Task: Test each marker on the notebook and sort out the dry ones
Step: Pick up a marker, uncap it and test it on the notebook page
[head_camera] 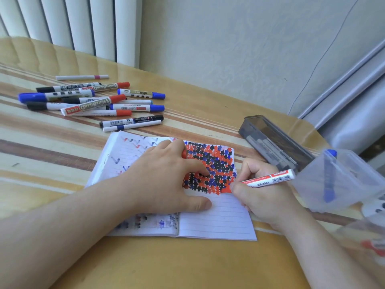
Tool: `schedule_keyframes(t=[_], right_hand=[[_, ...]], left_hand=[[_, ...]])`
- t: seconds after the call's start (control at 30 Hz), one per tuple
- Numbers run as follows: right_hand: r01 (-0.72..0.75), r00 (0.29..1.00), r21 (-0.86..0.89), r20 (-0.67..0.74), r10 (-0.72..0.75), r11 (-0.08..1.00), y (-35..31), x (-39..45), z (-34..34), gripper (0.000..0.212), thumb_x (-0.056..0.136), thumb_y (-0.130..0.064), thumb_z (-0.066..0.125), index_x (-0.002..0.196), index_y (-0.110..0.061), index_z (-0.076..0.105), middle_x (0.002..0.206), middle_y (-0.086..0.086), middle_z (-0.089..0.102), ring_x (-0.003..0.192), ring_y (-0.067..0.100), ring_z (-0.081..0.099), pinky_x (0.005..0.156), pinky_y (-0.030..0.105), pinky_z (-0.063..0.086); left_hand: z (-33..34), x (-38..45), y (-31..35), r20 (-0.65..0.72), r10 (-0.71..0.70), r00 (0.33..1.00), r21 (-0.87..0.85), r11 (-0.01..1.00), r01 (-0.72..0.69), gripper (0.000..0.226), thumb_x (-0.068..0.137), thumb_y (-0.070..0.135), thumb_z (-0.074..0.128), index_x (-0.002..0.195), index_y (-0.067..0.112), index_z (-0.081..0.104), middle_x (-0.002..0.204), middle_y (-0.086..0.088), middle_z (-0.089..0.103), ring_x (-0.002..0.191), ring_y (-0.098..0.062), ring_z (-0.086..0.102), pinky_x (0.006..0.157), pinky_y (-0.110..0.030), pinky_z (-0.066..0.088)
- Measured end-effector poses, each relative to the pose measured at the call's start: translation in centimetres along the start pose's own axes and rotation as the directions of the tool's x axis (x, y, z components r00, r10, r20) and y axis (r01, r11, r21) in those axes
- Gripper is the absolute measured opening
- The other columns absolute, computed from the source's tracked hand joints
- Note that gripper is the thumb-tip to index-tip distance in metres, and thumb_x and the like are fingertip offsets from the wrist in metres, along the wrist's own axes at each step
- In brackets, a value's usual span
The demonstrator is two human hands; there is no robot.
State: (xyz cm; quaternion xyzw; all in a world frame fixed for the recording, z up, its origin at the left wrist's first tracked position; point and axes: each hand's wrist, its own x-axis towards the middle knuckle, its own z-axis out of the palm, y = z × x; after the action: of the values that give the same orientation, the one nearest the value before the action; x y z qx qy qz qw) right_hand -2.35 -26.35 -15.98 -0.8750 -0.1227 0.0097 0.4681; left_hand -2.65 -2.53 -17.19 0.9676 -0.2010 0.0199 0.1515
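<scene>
Gripping a red-banded marker (pixel 268 178), the right hand (pixel 264 197) curled round its smooth barrel, tip at the lined notebook (pixel 216 222) lying near centre. Left hand (pixel 166 180) pressed flat, fingers spread, on the scribbled page. Loose markers (pixel 93 101) lay far left.

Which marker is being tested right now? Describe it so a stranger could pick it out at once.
Start at the open notebook in the middle of the striped table. At its right edge, the right hand grips a white marker with red bands and a barcode, its tip on the scribbled page. Unlike the pile of markers lying capped at far left, it alone is held.
</scene>
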Motion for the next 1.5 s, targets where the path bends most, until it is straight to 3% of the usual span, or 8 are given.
schedule_keyframes(t=[0.47,0.63,0.73,0.97,1.07,1.2,1.4,1.5], right_hand=[[0.022,1.0,-0.005,0.005,-0.022,1.0,-0.22,0.0,-0.23,0.018,0.069,-0.016,0.067,0.062,-0.017,0.051,0.055,-0.007,0.054,0.054,0.011,0.048,0.049,0.026,0.038],[-0.026,1.0,0.074,-0.012,0.027,0.997,-0.08,-0.07,-0.24,0.025,0.085,0.0,0.071,0.069,-0.007,0.053,0.053,0.005,0.055,0.05,0.016,0.048,0.045,0.029,0.038],[-0.022,1.0,0.047,0.02,0.021,0.999,-0.25,-0.18,-0.11,0.023,0.079,-0.012,0.073,0.067,-0.011,0.053,0.053,-0.003,0.056,0.05,0.013,0.048,0.045,0.029,0.039],[-0.016,1.0,0.02,-0.019,0.016,1.0,-0.14,-0.05,-0.28,0.029,0.083,-0.002,0.071,0.066,-0.013,0.051,0.056,0.013,0.055,0.051,0.016,0.049,0.047,0.032,0.039],[-0.006,1.0,0.045,0.012,0.006,0.999,-0.29,-0.06,-0.2,0.022,0.073,-0.013,0.067,0.062,-0.014,0.048,0.052,-0.001,0.051,0.05,0.013,0.046,0.047,0.027,0.036],[0.04,0.999,0.362,-0.022,-0.034,0.931,-0.11,0.26,-0.74,0.032,0.085,0.007,0.069,0.068,-0.013,0.051,0.053,-0.007,0.049,0.043,0.003,0.041,0.044,0.018,0.034],[0.116,0.986,0.552,0.035,-0.162,0.826,-0.4,0.05,-0.88,0.018,0.075,-0.025,0.088,0.087,-0.019,0.075,0.066,0.001,0.059,0.049,0.011,0.044,0.043,0.019,0.033],[0.051,0.99,0.582,0.074,-0.116,0.811,0.18,0.11,-0.91,0.033,0.075,-0.034,0.064,0.096,-0.015,0.08,0.073,0.013,0.067,0.052,0.018,0.046,0.043,0.023,0.03]], left_hand=[[-0.03,0.05,0.02,0.019,-0.002,1.0,0.013,1.0,0.002,0.08,0.063,0.098,0.034,0.135,0.063,0.039,0.099,0.008,0.032,0.104,-0.017,0.04,0.099,-0.037,0.042],[-0.22,-0.06,0.18,0.025,-0.008,1.0,0.022,1.0,0.008,0.08,0.064,0.098,0.035,0.136,0.063,0.039,0.099,0.009,0.031,0.104,-0.016,0.04,0.099,-0.037,0.042],[-0.37,-0.11,0.29,0.03,-0.01,0.999,0.018,1.0,0.01,0.079,0.064,0.098,0.034,0.135,0.063,0.039,0.099,0.009,0.031,0.105,-0.016,0.04,0.099,-0.036,0.042],[-0.38,-0.21,0.34,0.027,-0.007,1.0,0.025,1.0,0.006,0.078,0.066,0.096,0.034,0.136,0.061,0.039,0.101,0.008,0.032,0.106,-0.017,0.04,0.1,-0.037,0.042],[-0.26,-0.42,0.22,-0.065,0.029,0.997,-0.037,0.999,-0.031,0.055,0.086,0.078,0.041,0.137,0.056,0.042,0.102,0.008,0.038,0.106,-0.016,0.04,0.099,-0.035,0.04],[-0.38,-0.27,-0.3,-0.176,0.055,0.983,-0.279,0.955,-0.104,0.042,0.104,0.017,0.047,0.139,0.038,0.037,0.109,0.013,0.055,0.099,-0.005,0.047,0.087,-0.021,0.039],[-0.71,0.08,-0.56,-0.198,-0.077,0.977,-0.433,0.901,-0.016,0.036,0.092,0.027,0.073,0.117,0.033,0.048,0.103,0.022,0.061,0.1,0.007,0.056,0.082,-0.01,0.045],[-0.68,0.01,-0.41,-0.191,-0.067,0.979,-0.451,0.892,-0.027,0.039,0.089,0.025,0.078,0.115,0.032,0.049,0.098,0.024,0.064,0.098,0.008,0.058,0.084,-0.012,0.047]])
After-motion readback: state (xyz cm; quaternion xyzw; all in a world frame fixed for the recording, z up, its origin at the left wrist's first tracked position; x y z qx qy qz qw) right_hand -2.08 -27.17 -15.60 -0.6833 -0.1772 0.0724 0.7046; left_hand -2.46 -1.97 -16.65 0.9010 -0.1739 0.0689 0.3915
